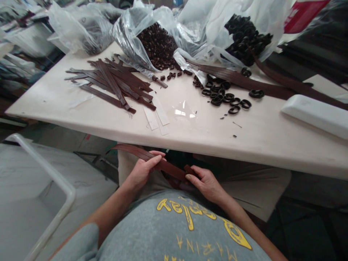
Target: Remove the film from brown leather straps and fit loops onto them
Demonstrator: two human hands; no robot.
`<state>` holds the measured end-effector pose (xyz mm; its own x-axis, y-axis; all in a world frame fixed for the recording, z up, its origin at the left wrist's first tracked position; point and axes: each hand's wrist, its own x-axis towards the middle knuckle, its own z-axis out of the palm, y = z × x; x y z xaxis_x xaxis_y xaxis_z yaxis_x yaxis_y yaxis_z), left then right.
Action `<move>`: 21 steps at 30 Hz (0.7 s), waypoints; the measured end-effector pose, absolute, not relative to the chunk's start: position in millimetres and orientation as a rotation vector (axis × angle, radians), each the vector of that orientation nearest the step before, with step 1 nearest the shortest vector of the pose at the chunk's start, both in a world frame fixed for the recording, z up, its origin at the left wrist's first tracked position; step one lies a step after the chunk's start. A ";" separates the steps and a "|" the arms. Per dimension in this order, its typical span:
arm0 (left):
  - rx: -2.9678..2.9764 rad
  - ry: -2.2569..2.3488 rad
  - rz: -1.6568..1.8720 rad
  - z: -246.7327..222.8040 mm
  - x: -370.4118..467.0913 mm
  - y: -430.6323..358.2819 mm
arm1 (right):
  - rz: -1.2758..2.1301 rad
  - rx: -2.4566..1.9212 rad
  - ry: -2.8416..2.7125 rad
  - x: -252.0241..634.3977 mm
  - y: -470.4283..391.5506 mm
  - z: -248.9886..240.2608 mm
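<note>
Over my lap, just off the table's near edge, I hold a brown leather strap [174, 169]. My left hand [145, 167] is closed round its middle, thumb on top, and one end of the strap runs out to the left past it. My right hand [203, 180] pinches the strap's other side between thumb and fingers. A short brown end stands up by those fingers; whether it belongs to the same strap I cannot tell. A further brown length hangs partly hidden below the hands.
On the white table [114, 125] lie a pile of brown straps [114, 81], white paper strips [156, 114] and black loops [217, 98]. Plastic bags hold brown pieces [159, 45] and black loops [246, 34]. A white block [315, 112] stands right; a white bin [67, 192] is at left.
</note>
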<state>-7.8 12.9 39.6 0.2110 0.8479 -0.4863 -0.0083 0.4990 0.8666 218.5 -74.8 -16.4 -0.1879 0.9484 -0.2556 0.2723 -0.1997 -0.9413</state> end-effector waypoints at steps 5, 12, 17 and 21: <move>0.818 1.283 0.914 51.5 -29.7 32.6 | 1.404 -1.491 -1.483 217.3 -73.4 -18.0; 1.053 1.113 0.877 79.1 -19.8 40.8 | 1.414 -1.515 -1.472 216.7 -74.1 -20.3; 1.296 0.919 0.781 96.8 5.0 47.0 | 1.437 -1.519 -1.411 218.8 -76.6 -21.8; 1.371 0.826 0.716 104.9 22.3 50.0 | 1.453 -1.527 -1.362 220.7 -76.8 -23.7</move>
